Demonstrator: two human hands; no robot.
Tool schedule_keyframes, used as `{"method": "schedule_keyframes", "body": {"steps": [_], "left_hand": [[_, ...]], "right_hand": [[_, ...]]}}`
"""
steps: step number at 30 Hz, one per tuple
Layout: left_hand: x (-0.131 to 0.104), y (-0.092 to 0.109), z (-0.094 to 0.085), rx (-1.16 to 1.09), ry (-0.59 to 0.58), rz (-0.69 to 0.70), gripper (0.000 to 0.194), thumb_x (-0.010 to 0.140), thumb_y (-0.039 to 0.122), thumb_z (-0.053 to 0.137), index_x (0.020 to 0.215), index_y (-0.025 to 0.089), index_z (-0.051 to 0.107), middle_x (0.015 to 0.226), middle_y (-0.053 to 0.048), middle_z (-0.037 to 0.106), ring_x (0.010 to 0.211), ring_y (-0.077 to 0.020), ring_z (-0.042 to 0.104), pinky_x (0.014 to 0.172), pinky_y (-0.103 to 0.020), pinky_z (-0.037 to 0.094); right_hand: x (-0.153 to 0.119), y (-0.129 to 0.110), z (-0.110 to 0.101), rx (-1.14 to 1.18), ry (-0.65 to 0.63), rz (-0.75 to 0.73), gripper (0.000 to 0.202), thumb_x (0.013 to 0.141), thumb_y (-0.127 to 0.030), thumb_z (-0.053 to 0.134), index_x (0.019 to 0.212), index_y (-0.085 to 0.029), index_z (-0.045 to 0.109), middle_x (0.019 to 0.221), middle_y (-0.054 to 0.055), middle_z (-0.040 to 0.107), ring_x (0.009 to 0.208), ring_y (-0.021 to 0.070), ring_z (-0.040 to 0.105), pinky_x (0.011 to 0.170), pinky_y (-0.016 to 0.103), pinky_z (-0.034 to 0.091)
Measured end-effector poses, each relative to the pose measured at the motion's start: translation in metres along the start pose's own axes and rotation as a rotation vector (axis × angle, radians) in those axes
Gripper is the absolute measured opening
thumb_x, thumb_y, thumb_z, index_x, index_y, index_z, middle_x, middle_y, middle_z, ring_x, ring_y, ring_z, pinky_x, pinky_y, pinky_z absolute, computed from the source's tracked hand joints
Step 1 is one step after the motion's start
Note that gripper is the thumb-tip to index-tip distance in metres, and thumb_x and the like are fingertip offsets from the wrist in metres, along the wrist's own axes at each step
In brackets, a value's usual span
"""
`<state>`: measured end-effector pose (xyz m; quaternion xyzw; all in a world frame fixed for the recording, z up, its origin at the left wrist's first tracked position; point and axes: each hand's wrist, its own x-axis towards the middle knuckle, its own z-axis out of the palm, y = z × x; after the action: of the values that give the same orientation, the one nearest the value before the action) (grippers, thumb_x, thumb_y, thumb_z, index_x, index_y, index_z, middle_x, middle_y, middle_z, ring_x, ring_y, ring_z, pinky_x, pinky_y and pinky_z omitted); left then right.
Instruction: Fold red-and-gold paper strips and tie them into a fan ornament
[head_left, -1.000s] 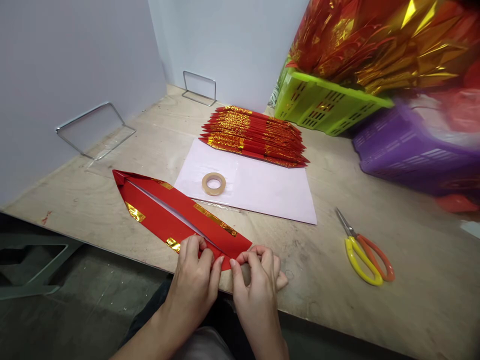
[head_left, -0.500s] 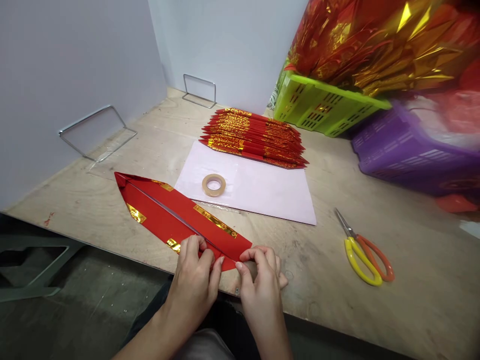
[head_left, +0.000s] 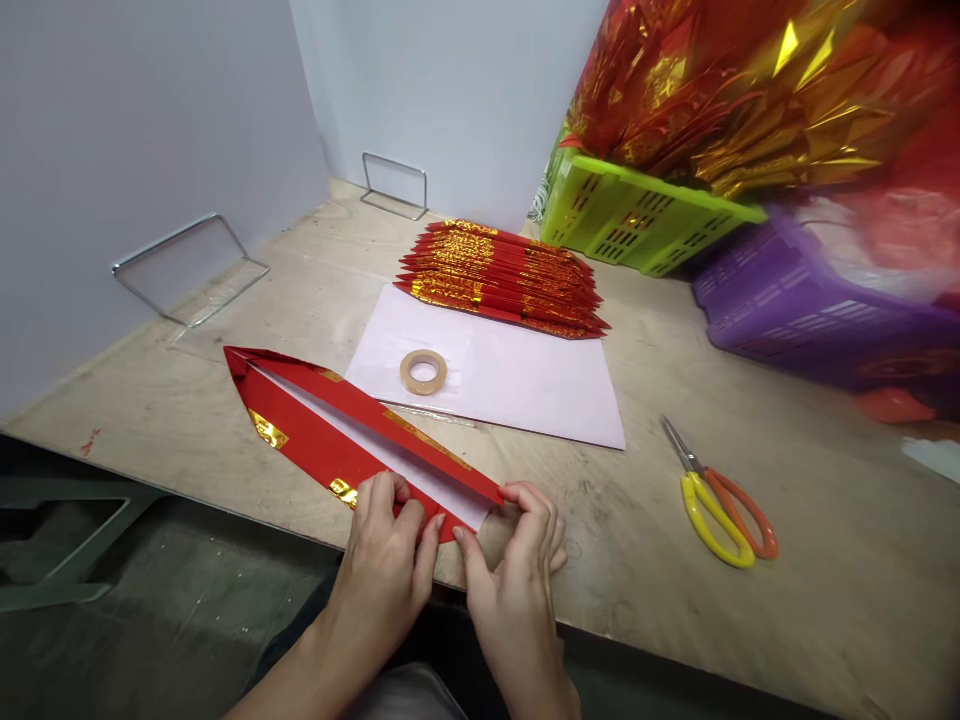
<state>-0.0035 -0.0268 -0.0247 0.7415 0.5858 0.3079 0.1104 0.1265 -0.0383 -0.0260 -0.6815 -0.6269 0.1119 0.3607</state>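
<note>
Pale walls (head_left: 150,120), dark grey floor (head_left: 202,575)

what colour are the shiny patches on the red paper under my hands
Gold: the shiny patches on the red paper show best in the head view.

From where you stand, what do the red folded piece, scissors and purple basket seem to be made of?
Red folded piece: probably matt paper or thin card, as it holds creases; its gold patches shine like foil. Scissors: glinting blades look metal; smooth yellow and orange handles, perhaps plastic. Purple basket: likely smooth plastic, given its slotted wall.
</note>
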Motion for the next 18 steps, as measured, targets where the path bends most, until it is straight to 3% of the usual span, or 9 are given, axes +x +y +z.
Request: {"method": "schedule_keyframes", "body": {"steps": [18], "left_hand": [[0.0013,0.0007,0.001,-0.012,0.036,-0.001,0.017,0.086,0.011,0.051,0.07,0.017,0.053,0.088,-0.006,0.044,0.083,-0.0205,0.045,0.073,-0.036,0.047]], "right_hand": [[-0.0019,0.0063,-0.0032,0.14,-0.035,0.062,0.026,0.088,-0.018,0.043,0.114,-0.023,0.043,0.113,0.009,0.054,0.107,0.0247,0.05,0.09,0.041,0.033]]}}
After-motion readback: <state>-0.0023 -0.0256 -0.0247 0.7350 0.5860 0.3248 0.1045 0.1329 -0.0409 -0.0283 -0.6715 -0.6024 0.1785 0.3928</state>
